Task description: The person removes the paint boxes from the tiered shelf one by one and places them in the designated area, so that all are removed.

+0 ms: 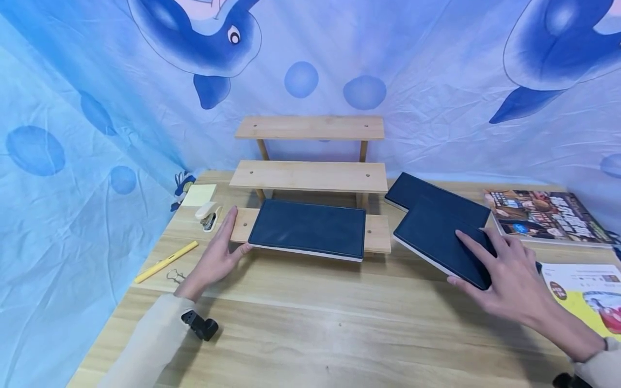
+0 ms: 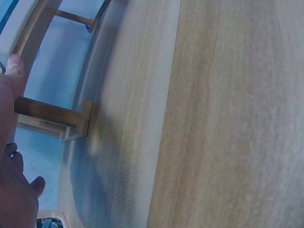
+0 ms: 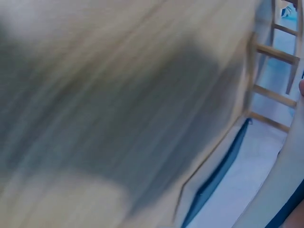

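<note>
A dark blue notebook (image 1: 310, 229) lies across the lowest step of a three-tier wooden shelf (image 1: 310, 175). At that step's left end is my left hand (image 1: 220, 258), fingers stretched along the end and thumb tip by the notebook's front left corner. In the left wrist view the thumb (image 2: 15, 66) touches the front edge. My right hand (image 1: 509, 272) grips a second dark blue notebook (image 1: 436, 237), fingers over the cover and thumb at the near edge. This one is tilted above a third dark blue notebook (image 1: 412, 191), which it partly covers.
On the left are a yellow pen (image 1: 166, 262), a binder clip (image 1: 175, 276), a white stapler (image 1: 208, 215) and pale sticky notes (image 1: 199, 195). A magazine (image 1: 548, 215) and a yellow-and-white booklet (image 1: 582, 296) lie at right. A blue patterned curtain (image 1: 427, 129) hangs behind the table (image 1: 310, 334).
</note>
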`<act>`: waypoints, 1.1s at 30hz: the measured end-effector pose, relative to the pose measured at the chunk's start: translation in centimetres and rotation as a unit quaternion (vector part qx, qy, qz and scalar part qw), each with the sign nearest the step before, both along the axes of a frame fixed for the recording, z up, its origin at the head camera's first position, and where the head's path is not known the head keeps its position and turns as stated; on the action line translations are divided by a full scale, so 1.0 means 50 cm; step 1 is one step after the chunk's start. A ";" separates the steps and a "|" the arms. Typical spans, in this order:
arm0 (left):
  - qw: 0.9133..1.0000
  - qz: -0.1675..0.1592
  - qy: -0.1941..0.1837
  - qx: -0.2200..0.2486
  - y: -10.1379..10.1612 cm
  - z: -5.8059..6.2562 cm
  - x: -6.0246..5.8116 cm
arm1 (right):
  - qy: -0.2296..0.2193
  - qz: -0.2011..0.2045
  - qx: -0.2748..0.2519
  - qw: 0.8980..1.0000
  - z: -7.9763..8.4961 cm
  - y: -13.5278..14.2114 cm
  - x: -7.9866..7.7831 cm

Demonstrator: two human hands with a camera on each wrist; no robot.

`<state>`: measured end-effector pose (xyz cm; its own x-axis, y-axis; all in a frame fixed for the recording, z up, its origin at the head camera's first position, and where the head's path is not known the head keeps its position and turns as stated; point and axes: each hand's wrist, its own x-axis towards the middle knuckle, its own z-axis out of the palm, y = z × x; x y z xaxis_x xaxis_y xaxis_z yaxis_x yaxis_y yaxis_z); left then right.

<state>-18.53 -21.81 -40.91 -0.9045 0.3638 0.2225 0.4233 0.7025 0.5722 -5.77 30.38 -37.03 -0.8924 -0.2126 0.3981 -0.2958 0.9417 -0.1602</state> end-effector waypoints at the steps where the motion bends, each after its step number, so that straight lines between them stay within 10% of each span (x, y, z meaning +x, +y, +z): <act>1: 1.000 -0.001 0.000 -0.001 0.000 0.000 0.000 | -0.002 -0.002 0.002 1.000 -0.006 0.002 0.002; 33: 1.000 0.010 0.000 -0.011 0.003 -0.001 0.001 | -0.081 -0.007 0.031 0.996 -0.128 0.033 -0.009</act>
<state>-18.49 -21.64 -40.95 -0.9121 0.3496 0.2139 0.4079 0.7236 0.5567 -6.21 32.04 -43.42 -0.9471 -0.2186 0.2348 -0.2568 0.9553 -0.1464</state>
